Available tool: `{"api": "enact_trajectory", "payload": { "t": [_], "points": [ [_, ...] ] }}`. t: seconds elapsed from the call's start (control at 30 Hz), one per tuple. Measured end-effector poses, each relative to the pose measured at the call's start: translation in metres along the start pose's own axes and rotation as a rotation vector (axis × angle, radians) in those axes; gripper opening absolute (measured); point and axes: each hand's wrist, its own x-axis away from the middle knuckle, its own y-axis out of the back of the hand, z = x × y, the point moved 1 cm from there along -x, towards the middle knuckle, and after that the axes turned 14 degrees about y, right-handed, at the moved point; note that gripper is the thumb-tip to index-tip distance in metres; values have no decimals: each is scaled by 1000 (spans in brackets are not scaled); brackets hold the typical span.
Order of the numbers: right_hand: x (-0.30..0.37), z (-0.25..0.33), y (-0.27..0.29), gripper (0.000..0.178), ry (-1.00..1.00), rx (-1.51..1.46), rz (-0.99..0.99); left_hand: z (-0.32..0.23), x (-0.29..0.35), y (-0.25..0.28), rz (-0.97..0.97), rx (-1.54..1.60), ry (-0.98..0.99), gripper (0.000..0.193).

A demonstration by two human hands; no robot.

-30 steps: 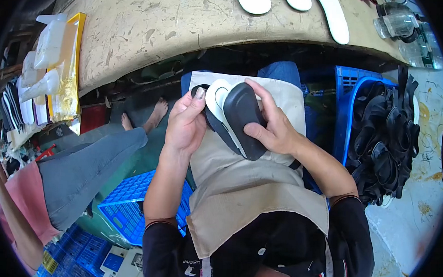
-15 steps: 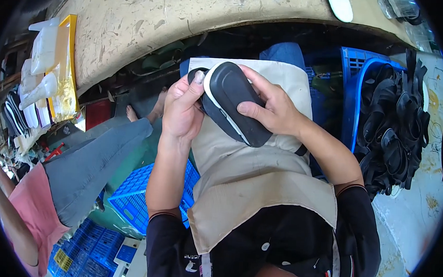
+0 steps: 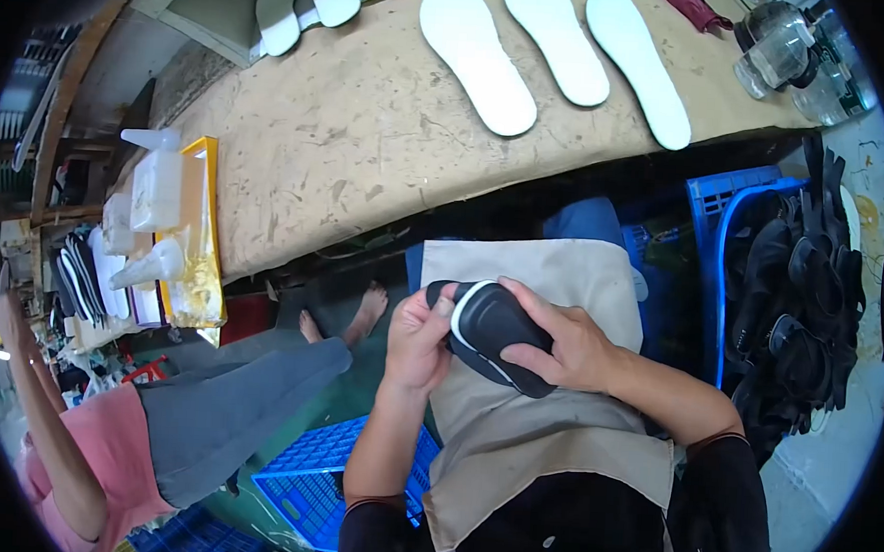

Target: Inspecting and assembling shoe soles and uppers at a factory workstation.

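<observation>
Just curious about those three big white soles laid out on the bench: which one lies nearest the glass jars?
The rightmost sole. Its far end points toward the jars at the bench's right end; the middle sole and left sole lie farther away.

Black shoe sole (image 3: pixel 494 331) with a white band curving around one end, held over the lap above a beige apron, lying slanted from upper left down to lower right. Dark, smooth, rounded surface turned upward (underside hidden). Gripped at the upper-left end by the left hand (image 3: pixel 419 340), pinched along the right edge and lower end by the right hand (image 3: pixel 568 348).
</observation>
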Motion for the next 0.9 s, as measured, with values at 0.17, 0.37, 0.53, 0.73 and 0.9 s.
{"api": "enact_trajectory", "payload": {
  "t": [0.17, 0.37, 0.53, 0.73, 0.9],
  "points": [
    [-5, 2, 2, 74, -84, -11, -28, -21, -15, -11, -141, -204, 18, 22],
    [-16, -45, -3, 78, -114, -598, -275, -30, -35, -14, 100, -86, 87, 25],
    [10, -56, -9, 82, -130, -694, -239, 19, -26, 9, 45, -306, 21, 25],
    [7, -50, -5, 88, -239, -706, -257, 17, -43, 3, 21, -390, 33, 22],
    [19, -52, -3, 95, -313, -690, -310, 40, -43, 4, -234, -386, -190, 16]
  ]
}}
